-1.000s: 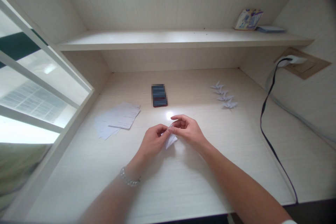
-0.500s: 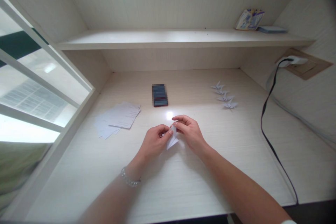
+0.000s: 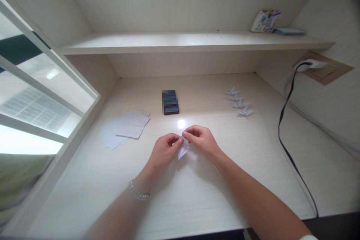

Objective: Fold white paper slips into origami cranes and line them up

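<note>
A small piece of folded white paper [image 3: 183, 151] is held between my two hands, just above the desk, with a pointed end toward me. My left hand [image 3: 166, 150] pinches its left side between thumb and fingers. At the upper end, my right hand [image 3: 201, 139] grips the paper's tip with thumb and forefinger, the other fingers curled. Part of the paper is hidden behind the fingers. Several folded paper cranes [image 3: 239, 104] stand in a row at the right. Loose white paper sheets [image 3: 131, 125] lie overlapping at the left.
A dark blurred rectangular object [image 3: 170, 102] lies beyond my hands. A black cable [image 3: 285, 146] runs from the wall socket [image 3: 326, 68] down the desk's right side. The shelf [image 3: 168, 40] above carries a small colourful box [image 3: 265, 21] and a flat pale item [image 3: 289, 31].
My right hand's raised fingers have curled in, and its thumb and forefinger have closed on the paper's upper tip. My left hand keeps its pinch.
</note>
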Tool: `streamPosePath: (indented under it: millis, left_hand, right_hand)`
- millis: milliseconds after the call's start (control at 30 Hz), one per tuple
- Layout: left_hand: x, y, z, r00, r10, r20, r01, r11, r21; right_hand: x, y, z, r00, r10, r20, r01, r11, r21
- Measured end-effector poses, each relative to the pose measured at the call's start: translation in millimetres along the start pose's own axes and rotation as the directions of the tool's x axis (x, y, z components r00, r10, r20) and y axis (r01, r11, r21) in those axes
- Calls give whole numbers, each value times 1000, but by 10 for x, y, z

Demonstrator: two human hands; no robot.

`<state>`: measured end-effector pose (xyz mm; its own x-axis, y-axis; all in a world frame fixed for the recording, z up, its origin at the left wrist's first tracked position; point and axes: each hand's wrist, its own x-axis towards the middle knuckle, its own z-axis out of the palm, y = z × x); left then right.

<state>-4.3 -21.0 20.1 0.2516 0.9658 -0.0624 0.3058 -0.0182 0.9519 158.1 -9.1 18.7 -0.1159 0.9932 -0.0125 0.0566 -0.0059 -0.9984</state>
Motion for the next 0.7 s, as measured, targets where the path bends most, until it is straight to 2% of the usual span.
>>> streamPosePath:
  millis: [100,267,400,567,700]
  left_hand:
    - [2,-6,1,1000,2,4,-2,1000,-11]
    - [-5,-3,4,1000,5,17,-4,1000,-27]
    - [-11,14,5,999,-6,34,7,1000,-29]
    - [2,20,6,998,-52,32,57,981,-186]
    - [21,-11,-4,994,-109,-16,98,936,-337]
  right_hand:
    - [-14,-10,-1,1000,-15,25,17,997,-77]
    - [-14,-20,9,999,16,48,-16,1000,5]
    - [-10,-6,17,1000,4,29,-3,1000,-30]
    - [-12,6,26,999,-37,-1,37,999,-39]
    - [-22,2,49,998,31,48,-33,999,41]
